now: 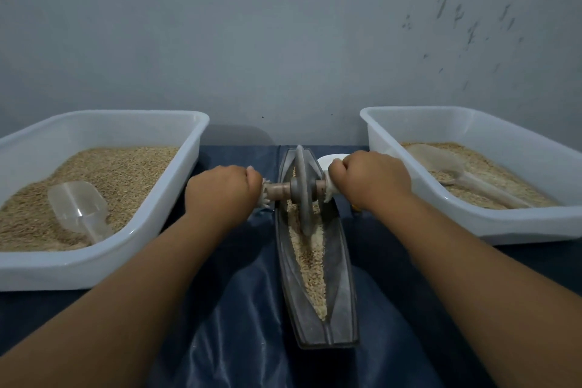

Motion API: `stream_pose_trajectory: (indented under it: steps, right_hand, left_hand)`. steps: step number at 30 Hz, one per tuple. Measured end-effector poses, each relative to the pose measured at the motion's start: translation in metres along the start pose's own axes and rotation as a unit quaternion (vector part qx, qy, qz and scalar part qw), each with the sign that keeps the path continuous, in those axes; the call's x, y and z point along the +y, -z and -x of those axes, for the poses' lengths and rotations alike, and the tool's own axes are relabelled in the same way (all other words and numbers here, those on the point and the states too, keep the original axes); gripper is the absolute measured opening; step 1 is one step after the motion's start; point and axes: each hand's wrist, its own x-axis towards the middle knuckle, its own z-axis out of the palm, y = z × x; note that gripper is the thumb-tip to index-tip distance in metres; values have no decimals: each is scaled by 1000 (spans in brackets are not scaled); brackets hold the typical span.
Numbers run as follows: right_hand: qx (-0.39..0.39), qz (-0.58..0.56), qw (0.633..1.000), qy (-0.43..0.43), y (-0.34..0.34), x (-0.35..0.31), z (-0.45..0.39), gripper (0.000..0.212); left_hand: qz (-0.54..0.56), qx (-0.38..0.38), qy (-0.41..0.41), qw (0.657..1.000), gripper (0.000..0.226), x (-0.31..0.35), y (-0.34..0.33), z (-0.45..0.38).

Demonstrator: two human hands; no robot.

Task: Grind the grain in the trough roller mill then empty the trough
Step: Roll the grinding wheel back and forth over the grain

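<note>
- While gripped at both axle ends: left hand (220, 190) at 9 o'clock, right hand (373, 178) at 3 o'clock.
- Wheel (303, 189) upright in trough (341, 264), on grain (310, 264).

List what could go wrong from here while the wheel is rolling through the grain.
1. The grain lies heaped along the narrow trough; a hard push of the wheel may throw some over the rim onto the blue cloth.
2. The left hand and right hand grip the axle close to the wheel, so knuckles might scrape the trough's edges.
3. The trough looks unfastened and could slide.
</note>
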Motion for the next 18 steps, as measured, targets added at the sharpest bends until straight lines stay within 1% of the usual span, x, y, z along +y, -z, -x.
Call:
stream_pose_trajectory:
  steps: [3, 5, 7, 9, 11, 12, 13, 14, 16, 18]
  right_hand:
    - [16, 1, 1000, 22, 1, 0, 8, 45]
    - [-3, -8, 1000, 26, 7, 2, 18, 45]
    - [-24, -12, 999, 28, 13, 3, 31, 45]
    - [-34, -5, 999, 33, 22, 6, 47, 45]
    - [-44, -7, 998, 47, 34, 10, 65, 48]
    - [-48, -12, 997, 57, 40, 11, 75, 50]
    - [-52, -15, 996, 68, 46, 12, 82, 52]
    - [-57, -13, 995, 75, 51, 13, 88, 54]
    - [-59, -5, 996, 74, 53, 13, 90, 56]
    - [-57, 0, 997, 57, 48, 11, 82, 56]
  left_hand:
    - [-39, 21, -15, 999, 31, 2, -2, 12]
    - [-52, 17, -20, 998, 41, 4, 2, 21]
    - [-68, 3, -44, 997, 53, 5, 9, 31]
    - [-69, -7, -61, 996, 58, 4, 18, 41]
    - [-51, -28, -82, 995, 54, 2, 28, 53]
    - [-43, -36, -94, 994, 45, 2, 31, 59]
    - [-15, -41, -78, 996, 30, 2, 33, 63]
    - [42, -28, -39, 998, 24, 1, 37, 67]
    - [136, -9, 61, 989, 43, 4, 42, 69]
    - [154, 7, 85, 984, 47, 8, 36, 62]
